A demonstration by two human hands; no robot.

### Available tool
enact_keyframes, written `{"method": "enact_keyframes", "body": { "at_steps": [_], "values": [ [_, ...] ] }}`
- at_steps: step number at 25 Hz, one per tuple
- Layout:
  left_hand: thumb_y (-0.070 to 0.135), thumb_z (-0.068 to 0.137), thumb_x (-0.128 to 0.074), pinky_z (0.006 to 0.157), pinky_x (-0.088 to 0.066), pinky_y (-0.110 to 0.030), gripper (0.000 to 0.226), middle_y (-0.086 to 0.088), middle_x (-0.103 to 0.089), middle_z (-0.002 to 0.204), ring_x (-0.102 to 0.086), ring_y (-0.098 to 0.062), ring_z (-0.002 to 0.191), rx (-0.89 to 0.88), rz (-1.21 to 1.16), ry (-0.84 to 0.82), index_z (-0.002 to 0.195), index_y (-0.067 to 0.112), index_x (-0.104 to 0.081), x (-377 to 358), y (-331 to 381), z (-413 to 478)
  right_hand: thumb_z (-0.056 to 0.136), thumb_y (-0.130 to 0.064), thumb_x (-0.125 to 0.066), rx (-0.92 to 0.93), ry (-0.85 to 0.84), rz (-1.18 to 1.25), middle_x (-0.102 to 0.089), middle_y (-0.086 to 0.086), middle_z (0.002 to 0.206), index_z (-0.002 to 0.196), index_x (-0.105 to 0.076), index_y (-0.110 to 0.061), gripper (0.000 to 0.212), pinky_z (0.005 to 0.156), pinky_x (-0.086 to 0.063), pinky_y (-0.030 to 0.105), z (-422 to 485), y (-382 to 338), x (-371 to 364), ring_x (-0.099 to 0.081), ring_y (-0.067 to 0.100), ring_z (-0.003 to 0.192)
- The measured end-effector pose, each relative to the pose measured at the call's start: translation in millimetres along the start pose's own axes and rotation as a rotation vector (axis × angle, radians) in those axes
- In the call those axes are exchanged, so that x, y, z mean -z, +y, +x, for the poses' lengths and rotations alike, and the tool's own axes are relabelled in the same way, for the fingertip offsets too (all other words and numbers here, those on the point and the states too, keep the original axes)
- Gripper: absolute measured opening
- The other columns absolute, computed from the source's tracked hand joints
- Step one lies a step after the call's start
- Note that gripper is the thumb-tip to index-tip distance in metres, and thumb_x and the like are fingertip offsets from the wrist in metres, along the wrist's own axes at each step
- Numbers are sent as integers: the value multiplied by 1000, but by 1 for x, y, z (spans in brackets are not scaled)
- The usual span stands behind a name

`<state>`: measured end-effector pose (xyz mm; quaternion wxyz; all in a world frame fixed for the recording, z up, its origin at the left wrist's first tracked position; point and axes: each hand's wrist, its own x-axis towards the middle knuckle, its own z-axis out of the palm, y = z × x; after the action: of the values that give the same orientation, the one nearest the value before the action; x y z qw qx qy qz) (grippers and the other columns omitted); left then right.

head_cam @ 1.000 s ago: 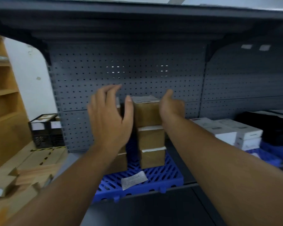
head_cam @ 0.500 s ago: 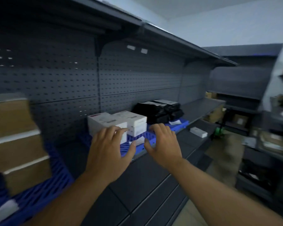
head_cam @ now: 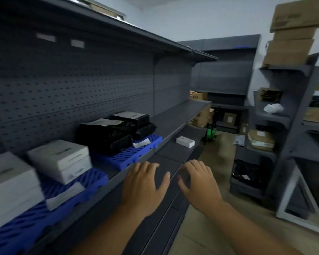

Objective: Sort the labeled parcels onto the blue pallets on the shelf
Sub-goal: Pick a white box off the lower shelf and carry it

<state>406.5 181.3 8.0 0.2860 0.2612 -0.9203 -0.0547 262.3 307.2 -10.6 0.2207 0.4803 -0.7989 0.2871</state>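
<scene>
White parcel (head_cam: 185,141) lies at one o'clock, off the blue pallet (head_cam: 129,157) at eleven. My left hand (head_cam: 144,183) and right hand (head_cam: 199,183), fingers (head_cam: 149,167) spread, hold nothing; a hasty grab could knock it floorward.

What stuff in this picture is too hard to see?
All in the head view:
- White parcels: cut off by the left edge, smeared by motion blur.
- Paper slip on the blue pallet: writing blurred.
- Small white box: label too small to read.
- Black parcels: the front ones hide the back ones' lower parts.
- Brown boxes: clipped at the frame's top right corner.
</scene>
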Motion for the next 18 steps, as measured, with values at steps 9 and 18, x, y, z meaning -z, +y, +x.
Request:
{"method": "enact_keyframes", "body": {
  "at_steps": [9, 18],
  "values": [
    [73, 87, -18, 100, -41, -38, 76, 6, -63, 128, -52, -19, 120, -53, -169, -153, 133, 28, -58, -167, 40, 143, 93, -32, -65, -261, -71, -109, -60, -4, 109, 108, -64, -21, 19, 93, -43, 32, 56, 148, -42, -56, 19, 106],
    [72, 89, -20, 103, -41, -38, 73, 5, -58, 134, -49, -18, 124, -178, -153, -276, 139, 28, -52, -313, 89, 274, 96, -40, -60, -430, -99, -136, -57, -8, 115, 119, -63, -23, 28, 98, -39, 29, 115, 296, -84, -55, 13, 109]
  ]
}}
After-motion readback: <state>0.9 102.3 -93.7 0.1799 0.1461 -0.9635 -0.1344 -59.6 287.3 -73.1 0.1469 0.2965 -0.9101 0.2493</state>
